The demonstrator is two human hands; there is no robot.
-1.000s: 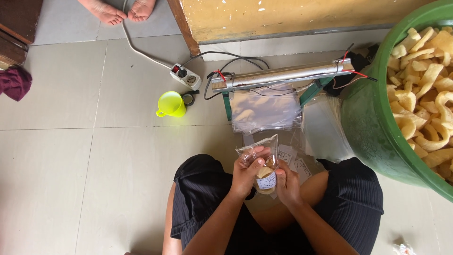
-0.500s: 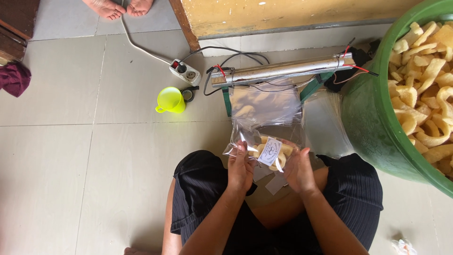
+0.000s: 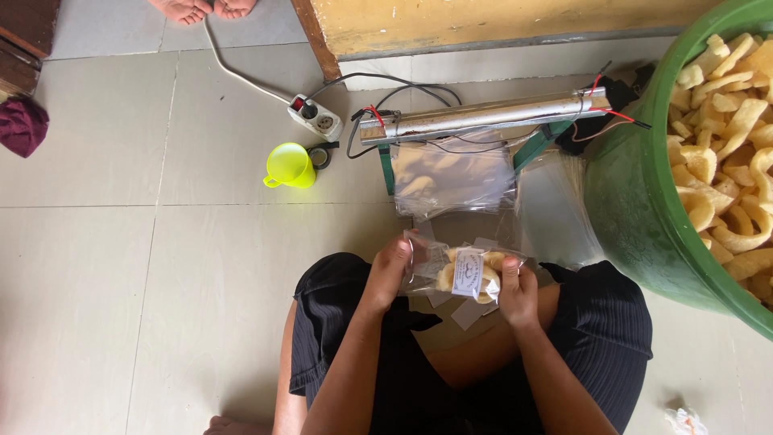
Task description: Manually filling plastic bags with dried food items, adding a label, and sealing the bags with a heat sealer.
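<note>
— Both hands have turned our cracker bag (image 3: pixel 471 272) sideways since a moment ago.
— Left hand (image 3: pixel 389 272) pinches its open end, right hand (image 3: pixel 515 292) grips the bottom, levelling it just before the sealer bar (image 3: pixel 483 119).

A cup (image 3: pixel 288 167) sat left of centre on the floor (image 3: pixel 121 258), the power strip (image 3: pixel 316 118) above it, a sealing bar (image 3: pixel 483 118) right of that, a tub (image 3: pixel 644 217) at the frame's right edge.

Green tub (image 3: pixel 644 209) runs off the right edge, bare feet (image 3: pixel 201 8) cut at the top, maroon cloth (image 3: pixel 22 125) clipped left, bag's label (image 3: pixel 469 274) too small to make out
</note>
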